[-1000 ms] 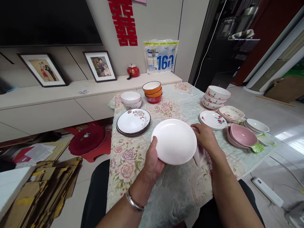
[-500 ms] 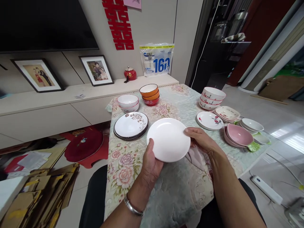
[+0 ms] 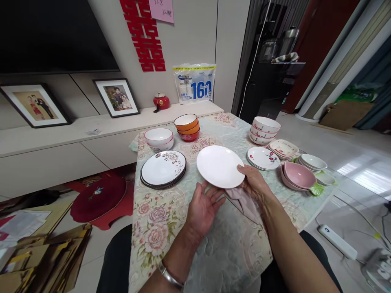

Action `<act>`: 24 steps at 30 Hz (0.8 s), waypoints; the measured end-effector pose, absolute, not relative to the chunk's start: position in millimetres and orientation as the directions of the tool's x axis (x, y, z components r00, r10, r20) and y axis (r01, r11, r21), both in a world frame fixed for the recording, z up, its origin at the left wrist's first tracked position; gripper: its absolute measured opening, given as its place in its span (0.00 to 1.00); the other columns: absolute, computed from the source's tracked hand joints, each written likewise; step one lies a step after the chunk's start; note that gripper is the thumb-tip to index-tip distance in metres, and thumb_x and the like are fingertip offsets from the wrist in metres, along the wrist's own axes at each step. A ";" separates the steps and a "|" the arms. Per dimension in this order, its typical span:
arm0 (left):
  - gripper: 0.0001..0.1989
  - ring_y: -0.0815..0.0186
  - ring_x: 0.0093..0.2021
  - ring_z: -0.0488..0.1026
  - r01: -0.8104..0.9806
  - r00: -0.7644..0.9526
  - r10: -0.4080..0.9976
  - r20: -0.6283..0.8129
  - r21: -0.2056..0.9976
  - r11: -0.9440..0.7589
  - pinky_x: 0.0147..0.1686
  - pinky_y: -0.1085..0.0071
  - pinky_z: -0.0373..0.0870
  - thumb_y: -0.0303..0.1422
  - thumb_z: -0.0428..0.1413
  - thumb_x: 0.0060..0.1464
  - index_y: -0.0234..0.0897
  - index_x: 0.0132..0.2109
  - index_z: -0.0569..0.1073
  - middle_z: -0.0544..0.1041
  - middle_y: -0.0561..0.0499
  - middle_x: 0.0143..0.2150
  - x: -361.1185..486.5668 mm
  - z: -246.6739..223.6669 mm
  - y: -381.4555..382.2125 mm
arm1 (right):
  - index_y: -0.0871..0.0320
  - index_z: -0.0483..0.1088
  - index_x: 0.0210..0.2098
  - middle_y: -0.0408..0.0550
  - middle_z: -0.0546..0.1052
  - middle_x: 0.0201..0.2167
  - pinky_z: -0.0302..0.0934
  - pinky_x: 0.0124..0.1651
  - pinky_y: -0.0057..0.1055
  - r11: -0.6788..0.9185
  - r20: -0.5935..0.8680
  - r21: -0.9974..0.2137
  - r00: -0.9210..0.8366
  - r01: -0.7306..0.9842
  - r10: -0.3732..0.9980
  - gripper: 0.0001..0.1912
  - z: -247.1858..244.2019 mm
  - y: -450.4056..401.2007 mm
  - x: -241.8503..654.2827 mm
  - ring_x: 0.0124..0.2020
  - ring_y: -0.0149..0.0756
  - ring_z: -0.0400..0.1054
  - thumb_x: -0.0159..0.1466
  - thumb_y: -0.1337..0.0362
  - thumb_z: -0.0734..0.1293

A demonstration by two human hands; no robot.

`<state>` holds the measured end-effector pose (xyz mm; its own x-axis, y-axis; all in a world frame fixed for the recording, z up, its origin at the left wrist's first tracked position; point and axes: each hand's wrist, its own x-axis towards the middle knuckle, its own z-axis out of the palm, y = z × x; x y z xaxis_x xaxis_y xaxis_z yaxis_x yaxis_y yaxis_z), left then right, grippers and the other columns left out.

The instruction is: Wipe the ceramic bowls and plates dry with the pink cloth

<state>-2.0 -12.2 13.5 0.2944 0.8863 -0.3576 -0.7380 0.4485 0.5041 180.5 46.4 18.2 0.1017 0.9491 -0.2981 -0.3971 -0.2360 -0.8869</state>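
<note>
Between surface's (image 3: 220, 248) side edges, right hand (image 3: 255, 184) is pinching white plate (image 3: 220, 166) by rim, mauve cloth (image 3: 244, 203) hanging below; left hand (image 3: 202, 211) is hovering spread.

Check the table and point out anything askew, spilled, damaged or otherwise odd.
One mild oddity: toward the far side of the table, orange bowls are stacked on a red patterned bowl, so the colours don't match. Nothing looks spilled, and no damage shows on the white plate in the right hand.

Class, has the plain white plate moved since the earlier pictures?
Yes: judged against the stacked dark-rimmed plates, the plain white plate has shifted up the view, from lower than them to about level.
</note>
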 end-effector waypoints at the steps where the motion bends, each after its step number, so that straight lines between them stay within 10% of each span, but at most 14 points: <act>1: 0.28 0.55 0.53 0.75 -0.720 0.298 0.878 -0.374 0.516 0.464 0.54 0.58 0.68 0.47 0.47 0.63 0.36 0.64 0.63 0.74 0.36 0.58 -0.6 10.7 -11.4 | 0.61 0.69 0.29 0.40 0.69 0.13 0.54 0.12 0.21 -0.225 -0.296 -0.887 0.125 -0.404 0.947 0.10 17.5 49.6 179.5 0.12 0.25 0.57 0.56 0.62 0.72; 10: 0.15 0.56 0.53 0.76 -0.667 0.244 0.882 -0.403 0.590 0.455 0.57 0.59 0.67 0.29 0.56 0.57 0.32 0.52 0.72 0.76 0.35 0.55 5.8 6.6 -9.8 | 0.61 0.67 0.38 0.42 0.72 0.17 0.66 0.16 0.23 -0.165 -0.357 -0.853 0.323 -0.496 0.877 0.07 11.0 94.2 166.0 0.15 0.29 0.67 0.60 0.69 0.68; 24: 0.18 0.54 0.56 0.74 -0.678 0.267 0.881 -0.391 0.574 0.460 0.60 0.59 0.64 0.26 0.60 0.52 0.31 0.51 0.73 0.76 0.34 0.55 6.7 2.6 -9.5 | 0.59 0.61 0.46 0.40 0.73 0.24 0.74 0.25 0.27 -0.020 -0.419 -0.798 0.530 -0.603 0.738 0.10 4.2 156.1 160.9 0.20 0.31 0.73 0.64 0.71 0.63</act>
<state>6.7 -9.5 2.6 0.2668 0.8808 -0.3911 -0.6778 0.4600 0.5736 160.9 156.1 4.2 0.5297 0.7376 -0.4188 -0.6029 -0.0198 -0.7976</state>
